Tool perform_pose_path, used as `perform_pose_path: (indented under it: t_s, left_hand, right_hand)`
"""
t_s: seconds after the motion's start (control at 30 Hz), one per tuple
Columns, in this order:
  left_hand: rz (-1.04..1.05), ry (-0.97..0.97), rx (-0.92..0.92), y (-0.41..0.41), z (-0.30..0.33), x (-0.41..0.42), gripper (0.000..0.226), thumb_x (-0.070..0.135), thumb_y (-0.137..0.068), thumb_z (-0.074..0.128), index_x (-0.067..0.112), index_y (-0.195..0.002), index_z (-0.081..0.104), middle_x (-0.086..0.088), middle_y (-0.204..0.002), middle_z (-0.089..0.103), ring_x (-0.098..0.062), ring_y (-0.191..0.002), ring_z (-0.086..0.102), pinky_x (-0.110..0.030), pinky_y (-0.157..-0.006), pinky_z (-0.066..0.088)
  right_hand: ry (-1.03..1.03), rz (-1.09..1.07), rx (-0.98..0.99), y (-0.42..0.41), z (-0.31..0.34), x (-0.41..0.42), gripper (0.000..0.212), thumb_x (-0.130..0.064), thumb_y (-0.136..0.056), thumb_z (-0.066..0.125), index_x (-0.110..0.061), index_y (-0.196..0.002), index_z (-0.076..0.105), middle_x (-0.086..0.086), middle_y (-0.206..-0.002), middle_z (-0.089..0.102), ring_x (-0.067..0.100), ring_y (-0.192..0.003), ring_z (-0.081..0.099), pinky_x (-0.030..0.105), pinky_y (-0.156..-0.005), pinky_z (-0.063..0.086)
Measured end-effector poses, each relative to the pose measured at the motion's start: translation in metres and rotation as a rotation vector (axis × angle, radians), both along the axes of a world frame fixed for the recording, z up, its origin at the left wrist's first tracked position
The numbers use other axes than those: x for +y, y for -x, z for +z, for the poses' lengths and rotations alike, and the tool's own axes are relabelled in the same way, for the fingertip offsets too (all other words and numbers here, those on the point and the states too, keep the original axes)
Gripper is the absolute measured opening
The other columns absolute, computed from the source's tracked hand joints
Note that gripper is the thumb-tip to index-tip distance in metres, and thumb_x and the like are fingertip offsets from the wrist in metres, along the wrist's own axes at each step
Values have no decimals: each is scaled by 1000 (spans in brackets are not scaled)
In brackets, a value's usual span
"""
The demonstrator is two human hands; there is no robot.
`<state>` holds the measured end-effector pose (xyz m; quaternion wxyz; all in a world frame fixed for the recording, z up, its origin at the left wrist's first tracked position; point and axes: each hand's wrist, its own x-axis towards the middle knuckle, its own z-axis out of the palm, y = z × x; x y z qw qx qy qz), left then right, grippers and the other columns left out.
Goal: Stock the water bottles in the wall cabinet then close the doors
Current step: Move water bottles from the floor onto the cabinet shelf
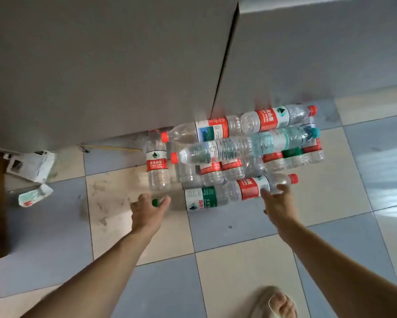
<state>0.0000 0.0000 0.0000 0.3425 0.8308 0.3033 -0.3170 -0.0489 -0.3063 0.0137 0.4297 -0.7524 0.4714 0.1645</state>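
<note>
Both hands reaching into a heap of plastic water bottles on the tiled floor, below closed grey cabinet doors.

Left hand (149, 211): fingers curled round a green cap (155, 202); the bottle under it is too blurred to make out. Right hand (275, 198): fingers spread and relaxed, tips touching the shoulder of a lying red-label bottle (250, 188), not yet closed on it. Bottle pile (245, 148): clear ribbed PET, red and green labels, some upright, several laid across the top; one red-label bottle (156, 160) stands apart at the left. Judgement: bottles look empty or near empty, so light, thin-walled, easily dented, prone to roll. Grip mid-body at the label or by the neck; the top layer could slide if disturbed. Cabinet doors (115, 65) shut. Crumpled packaging (31, 165) lies at far left.
</note>
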Motion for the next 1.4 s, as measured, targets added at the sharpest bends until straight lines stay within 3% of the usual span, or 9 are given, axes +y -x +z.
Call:
perform_pose_path:
  t_s: [0.13, 0.37, 0.6, 0.7, 0.8, 0.93, 1.1, 1.23, 1.4]
  left_hand:
    - [377, 237, 48, 14, -29, -9, 70, 50, -88, 72, 19, -142, 40, -8, -138, 46, -28, -109, 61, -41, -77, 63]
    - [646, 382, -44, 17, -56, -21, 50, 38, -87, 78, 22, -126, 50, -6, -131, 56, -24, -101, 67, -35, -77, 63]
    - [742, 494, -55, 21, -45, -14, 46, 18, -84, 83, 17, -121, 55, -10, -129, 61, -30, -109, 69, -44, -91, 60]
    - [728, 473, -127, 28, -27, -14, 49, 14, -81, 84, 18, -119, 53, -10, -127, 57, -27, -106, 70, -43, -92, 59]
    - [668, 423, -220, 30, -3, -16, 45, 13, -78, 86, 21, -110, 56, -6, -120, 54, -21, -103, 66, -37, -84, 61]
    - [484, 381, -317, 29, 34, -21, 35, 13, -77, 87, 26, -94, 59, 0, -102, 56, -21, -94, 65, -30, -72, 59]
    - [-156, 223, -601, 23, 74, -50, 42, 12, -70, 89, 37, -86, 59, 18, -98, 56, 1, -92, 56, -11, -79, 41]
    - [-498, 169, -671, 14, 81, -62, 41, 12, -71, 89, 34, -91, 61, 18, -96, 49, -4, -91, 51, -4, -77, 35]
    - [-681, 125, -715, 14, 78, -67, 41, 14, -72, 89, 32, -94, 59, 19, -95, 44, -9, -92, 48, -10, -73, 35]
  right_hand:
    - [-38, -271, -86, -5, -23, -13, 54, -35, -92, 71, -15, -130, 37, 13, -121, 55, 39, -115, 60, 58, -95, 54]
    - [-244, -617, -156, -25, -48, -24, 68, -38, -86, 80, -14, -137, 41, 18, -121, 67, 32, -103, 72, 50, -87, 61]
    - [-322, -734, -112, -28, -52, -34, 58, -22, -84, 83, -9, -127, 47, 19, -111, 71, 31, -89, 76, 51, -81, 62]
    - [-327, -764, -164, -18, -42, -35, 56, -13, -86, 80, -12, -129, 45, 17, -118, 68, 32, -96, 73, 52, -81, 62]
    - [-318, -740, -223, -6, -21, -32, 64, -10, -82, 83, -15, -135, 46, 11, -132, 60, 34, -119, 63, 54, -91, 59]
    - [-266, -574, -331, 2, 13, -14, 66, 1, -77, 83, -14, -130, 47, 12, -127, 59, 31, -118, 61, 52, -101, 53]
    - [65, -13, -383, 5, 37, 18, 70, -9, -67, 90, -35, -114, 45, -5, -116, 43, 5, -91, 52, 10, -81, 37]
    - [88, 215, -451, 8, 35, 34, 69, -11, -66, 93, -39, -110, 46, -8, -118, 41, 9, -97, 50, 8, -84, 37]
    - [131, 358, -521, 16, 25, 52, 61, -13, -69, 92, -23, -117, 56, -11, -118, 39, 12, -101, 50, 13, -89, 44]
